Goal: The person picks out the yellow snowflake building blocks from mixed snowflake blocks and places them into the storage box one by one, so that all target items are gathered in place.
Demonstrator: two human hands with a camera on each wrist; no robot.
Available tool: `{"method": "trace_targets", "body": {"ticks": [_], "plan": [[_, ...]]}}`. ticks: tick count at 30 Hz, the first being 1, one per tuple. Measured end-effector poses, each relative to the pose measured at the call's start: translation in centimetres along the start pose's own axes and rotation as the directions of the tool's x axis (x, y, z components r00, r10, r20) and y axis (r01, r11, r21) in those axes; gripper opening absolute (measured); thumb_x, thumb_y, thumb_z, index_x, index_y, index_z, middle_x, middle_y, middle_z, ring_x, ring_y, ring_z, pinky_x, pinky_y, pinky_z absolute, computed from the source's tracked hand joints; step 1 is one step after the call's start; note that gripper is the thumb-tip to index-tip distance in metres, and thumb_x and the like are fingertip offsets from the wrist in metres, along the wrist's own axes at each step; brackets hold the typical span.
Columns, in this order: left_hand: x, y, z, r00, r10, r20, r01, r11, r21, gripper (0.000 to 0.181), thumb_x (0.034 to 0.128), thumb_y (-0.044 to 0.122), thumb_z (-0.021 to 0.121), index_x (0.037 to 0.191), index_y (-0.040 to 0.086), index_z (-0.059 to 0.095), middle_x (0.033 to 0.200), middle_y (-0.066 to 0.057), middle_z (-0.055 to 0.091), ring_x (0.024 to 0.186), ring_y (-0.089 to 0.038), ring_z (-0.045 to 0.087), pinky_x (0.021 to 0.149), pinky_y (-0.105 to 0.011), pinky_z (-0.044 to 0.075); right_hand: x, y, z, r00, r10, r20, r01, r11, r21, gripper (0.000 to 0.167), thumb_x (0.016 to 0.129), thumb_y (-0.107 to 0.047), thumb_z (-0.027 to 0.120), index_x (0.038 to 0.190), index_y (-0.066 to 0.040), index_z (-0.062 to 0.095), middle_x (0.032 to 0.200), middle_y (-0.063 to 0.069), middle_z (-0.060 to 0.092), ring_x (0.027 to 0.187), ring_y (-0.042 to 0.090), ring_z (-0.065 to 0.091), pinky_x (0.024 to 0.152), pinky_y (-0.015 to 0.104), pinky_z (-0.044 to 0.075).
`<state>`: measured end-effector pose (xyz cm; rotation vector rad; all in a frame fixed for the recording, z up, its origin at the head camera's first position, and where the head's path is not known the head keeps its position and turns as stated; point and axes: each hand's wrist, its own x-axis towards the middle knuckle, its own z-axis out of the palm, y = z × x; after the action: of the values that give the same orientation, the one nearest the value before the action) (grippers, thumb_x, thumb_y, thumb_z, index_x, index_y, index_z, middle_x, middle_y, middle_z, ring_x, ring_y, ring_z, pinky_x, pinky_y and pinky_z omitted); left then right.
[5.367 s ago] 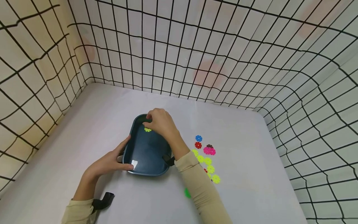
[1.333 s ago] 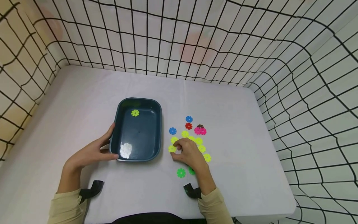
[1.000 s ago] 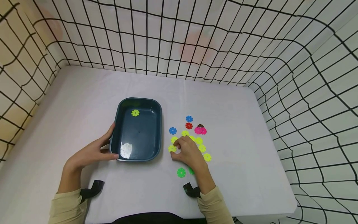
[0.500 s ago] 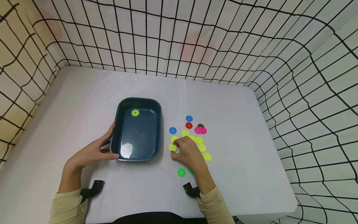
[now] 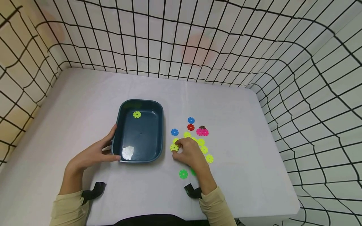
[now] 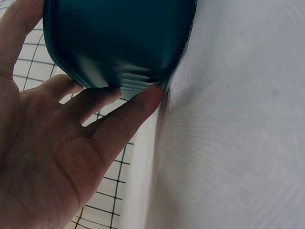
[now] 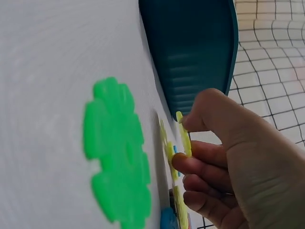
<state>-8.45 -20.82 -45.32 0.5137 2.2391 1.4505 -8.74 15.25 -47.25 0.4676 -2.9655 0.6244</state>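
A dark teal tray [image 5: 140, 135] lies on the white table with one yellow notched disc [image 5: 137, 114] inside, near its far end. My left hand [image 5: 91, 155] rests against the tray's left side; in the left wrist view the hand [image 6: 62, 143] has its fingers along the tray wall [image 6: 86, 71]. Right of the tray, my right hand [image 5: 192, 153] pinches a yellow disc [image 5: 174, 147] between thumb and fingers. The right wrist view shows that disc [image 7: 185, 136] edge-on in the hand [image 7: 238, 157], lifted slightly off the cloth. The hand partly covers other yellow discs.
Around my right hand lie several yellow discs [image 5: 209, 158], blue discs [image 5: 191, 120], a red disc [image 5: 190, 127], pink discs [image 5: 202, 132], a brown disc and green discs [image 5: 183, 174]. Black wire mesh [image 5: 169, 40] stands behind the table and along its sides.
My right hand has gone from over the tray to the discs and now pinches a yellow one, raised slightly in the last moments. One yellow disc has been left in the tray.
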Motion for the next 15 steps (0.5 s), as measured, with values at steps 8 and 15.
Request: {"method": "trace_targets", "body": {"ticks": [8, 15], "plan": [[0.0, -0.3, -0.1, 1.000, 0.006, 0.006, -0.006, 1.000, -0.004, 0.113, 0.0838, 0.018, 0.077, 0.154, 0.036, -0.009, 0.164, -0.017, -0.004, 0.145, -0.051, 0.016, 0.108, -0.067, 0.025, 0.1, 0.6, 0.1, 0.995, -0.057, -0.084, 0.067, 0.991, 0.114, 0.027, 0.072, -0.022, 0.081, 0.094, -0.008, 0.075, 0.072, -0.001, 0.064, 0.064, 0.006, 0.050, 0.058, 0.018, 0.048], [0.0, -0.2, -0.1, 1.000, -0.004, 0.002, 0.004, 1.000, -0.003, 0.112, 0.0838, 0.020, 0.077, 0.154, 0.035, -0.009, 0.164, -0.018, -0.004, 0.145, -0.051, 0.016, 0.109, -0.067, 0.026, 1.1, 0.0, -0.9, 0.988, -0.095, -0.120, 0.113, 0.982, 0.153, 0.026, 0.070, -0.019, 0.082, 0.092, -0.006, 0.074, 0.074, 0.001, 0.067, 0.063, 0.010, 0.054, 0.057, 0.017, 0.048]]}}
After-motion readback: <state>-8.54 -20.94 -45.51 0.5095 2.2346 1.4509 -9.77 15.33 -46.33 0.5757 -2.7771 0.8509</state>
